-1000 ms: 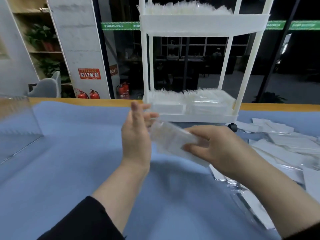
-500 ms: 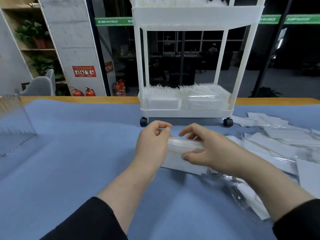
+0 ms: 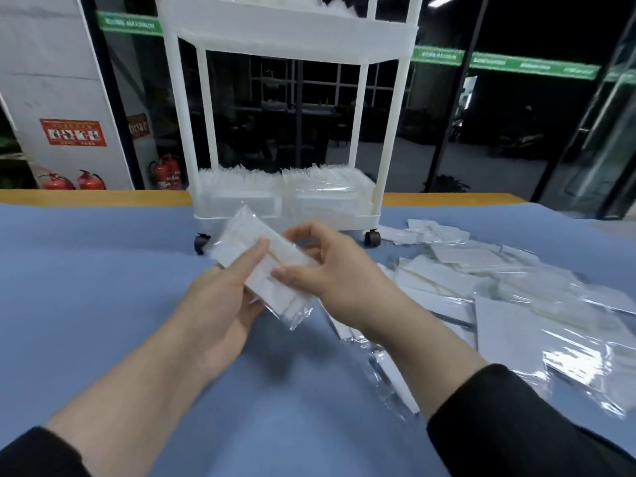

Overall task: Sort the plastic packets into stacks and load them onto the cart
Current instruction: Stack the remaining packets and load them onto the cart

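Observation:
A small stack of clear plastic packets (image 3: 254,246) with white inserts is held tilted above the blue table. My left hand (image 3: 220,297) grips it from below, thumb lying across the top. My right hand (image 3: 327,266) pinches its right end between thumb and fingers. Just beyond stands the white wheeled cart (image 3: 373,218), its lower shelf filled with upright rows of packets and its top shelf also loaded. A loose heap of packets (image 3: 481,280) spreads over the table to the right.
The blue table cover (image 3: 86,287) stretches to the left of my hands. More glossy packets (image 3: 568,359) lie near my right forearm. Behind the wooden table edge are a pillar, red fire extinguishers (image 3: 165,173) and dark glass walls.
The stack has been lifted off the table and turned to a tilt. My left hand has shifted from its end to underneath it, and the view has moved closer to the cart.

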Available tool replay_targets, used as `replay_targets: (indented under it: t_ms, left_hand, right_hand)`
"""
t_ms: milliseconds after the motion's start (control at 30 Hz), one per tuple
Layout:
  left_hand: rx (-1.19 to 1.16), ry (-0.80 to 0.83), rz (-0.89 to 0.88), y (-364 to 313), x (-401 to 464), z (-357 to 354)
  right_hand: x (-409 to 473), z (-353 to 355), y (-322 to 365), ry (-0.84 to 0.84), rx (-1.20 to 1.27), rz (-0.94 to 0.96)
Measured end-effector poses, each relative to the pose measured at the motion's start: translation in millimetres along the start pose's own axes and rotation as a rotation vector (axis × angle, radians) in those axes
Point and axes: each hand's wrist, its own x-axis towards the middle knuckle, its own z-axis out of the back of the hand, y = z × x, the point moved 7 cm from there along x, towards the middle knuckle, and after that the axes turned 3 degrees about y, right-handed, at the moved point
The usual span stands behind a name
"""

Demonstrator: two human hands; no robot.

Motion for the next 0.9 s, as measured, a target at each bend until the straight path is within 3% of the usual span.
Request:
replay_targets:
  t_ms: [67,133,233,333,500,600,900]
  left_hand:
    - [-0.074,-0.031,-0.076,-8.1,-2.0,-1.8]
    - [-0.019,-0.185,-0.201,-23.2,-7.1,8.9]
    - [0.469,-0.317,-0.346,-43.5,-21.3,11.3]
    - [0.819,-0.134,-0.313,-33.5,-24.0,-11.0]
    - [1.038,0.142,-0.128,-3.2,-18.4,-30.0]
    - [0.943,0.146,-0.086,-1.8,-23.1,-33.8]
    - [0.397,0.102,0.101,-5.7,-48.2,-34.2]
  right_hand:
    - [1.1,-1.6,5.1,-0.016,-0.103,0.029]
    - [0.0,11.9,13.0,-0.104,-0.239,0.054]
    - [-13.0,52.0,25.8,-0.256,-0.324,0.033]
    - [-39.6,99.0,22.4,-0.209,-0.576,-0.074]
    - [-116.5,191.1,-25.7,0.013,-1.021,-0.536]
    - [-146.7,210.6,-54.0,0.122,-1.102,-0.685]
    - [-141.4,204.1,-65.2,0.100,-1.004,-0.642]
